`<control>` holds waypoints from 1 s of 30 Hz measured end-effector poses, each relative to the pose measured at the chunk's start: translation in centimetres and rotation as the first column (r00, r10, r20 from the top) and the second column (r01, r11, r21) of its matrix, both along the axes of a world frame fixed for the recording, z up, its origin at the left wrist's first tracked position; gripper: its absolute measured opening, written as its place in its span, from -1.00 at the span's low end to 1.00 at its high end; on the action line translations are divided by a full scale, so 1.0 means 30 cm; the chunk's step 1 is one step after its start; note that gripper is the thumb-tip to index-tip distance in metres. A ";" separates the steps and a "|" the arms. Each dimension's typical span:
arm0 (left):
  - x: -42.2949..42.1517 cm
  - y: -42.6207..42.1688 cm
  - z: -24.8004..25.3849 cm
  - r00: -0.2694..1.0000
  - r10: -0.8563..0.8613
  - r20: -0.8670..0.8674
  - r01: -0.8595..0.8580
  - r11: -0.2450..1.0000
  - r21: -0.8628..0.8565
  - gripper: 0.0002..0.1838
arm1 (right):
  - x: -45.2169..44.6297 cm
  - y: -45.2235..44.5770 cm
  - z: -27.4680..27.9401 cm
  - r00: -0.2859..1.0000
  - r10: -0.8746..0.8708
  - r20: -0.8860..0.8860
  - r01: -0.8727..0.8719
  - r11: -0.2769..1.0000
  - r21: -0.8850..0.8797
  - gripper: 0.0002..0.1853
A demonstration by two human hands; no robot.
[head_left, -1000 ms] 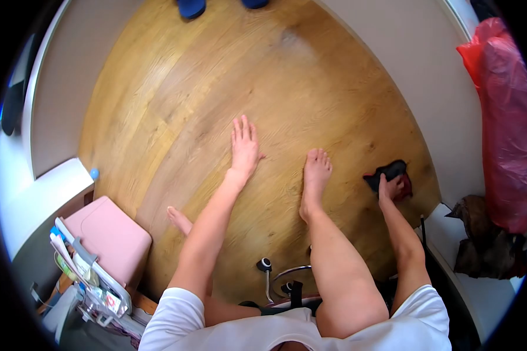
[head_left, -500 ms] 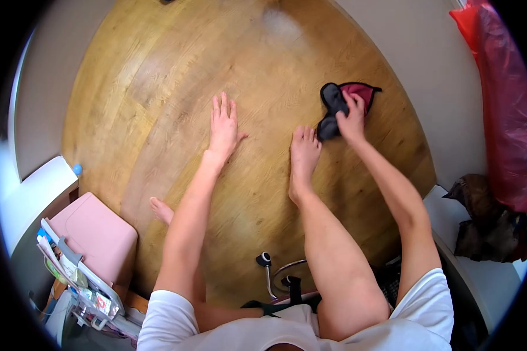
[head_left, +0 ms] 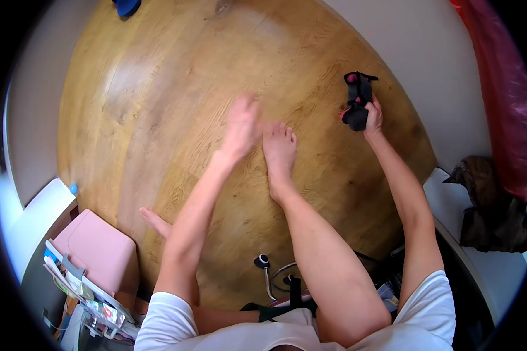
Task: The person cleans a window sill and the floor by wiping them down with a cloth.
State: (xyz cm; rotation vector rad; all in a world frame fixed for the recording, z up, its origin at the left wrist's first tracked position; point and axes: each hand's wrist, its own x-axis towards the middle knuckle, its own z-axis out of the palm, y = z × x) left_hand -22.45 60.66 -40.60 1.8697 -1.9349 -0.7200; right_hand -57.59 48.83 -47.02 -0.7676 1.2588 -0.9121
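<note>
My right hand (head_left: pixel 373 117) is closed on a black and pink cloth item (head_left: pixel 358 102), which is bunched up at the right, over the wooden floor (head_left: pixel 205 76). It has rounded dark pads and a black strap end pointing away from me. My left hand (head_left: pixel 242 126) is blurred by motion near the middle, just left of my bare right foot (head_left: pixel 280 146); how its fingers are set cannot be made out, and no object shows in it. Farther left, my other bare foot (head_left: pixel 155 222) shows past my left arm.
A pink bin (head_left: pixel 96 245) stands at the lower left beside a rack of small items (head_left: pixel 93 304). A blue slipper (head_left: pixel 126 6) is at the top left. Red plastic (head_left: pixel 503 99) and a brown bag (head_left: pixel 480 181) are at the right. Chair casters (head_left: pixel 262 261) show below.
The cloth item, lying spread near my foot half a second ago, is now bunched in my right hand farther right. My left hand has moved right toward my foot, its fingers no longer clearly spread.
</note>
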 end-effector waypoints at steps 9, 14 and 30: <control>-0.372 -0.123 -0.076 0.994 -0.108 0.014 0.108 0.992 -0.063 -0.46 | -0.036 -0.017 -0.015 0.991 -0.132 -0.001 0.131 0.988 0.085 -0.48; -0.375 -0.098 -0.100 0.925 -0.226 0.304 0.217 0.974 0.064 -0.28 | -0.070 -0.037 -0.061 0.961 -0.224 0.161 0.197 0.966 0.168 -0.58; -0.401 0.082 -0.066 0.890 -0.259 0.375 0.169 0.952 0.257 -0.06 | -0.047 0.000 -0.023 0.938 -0.298 0.176 0.275 0.950 0.147 -0.62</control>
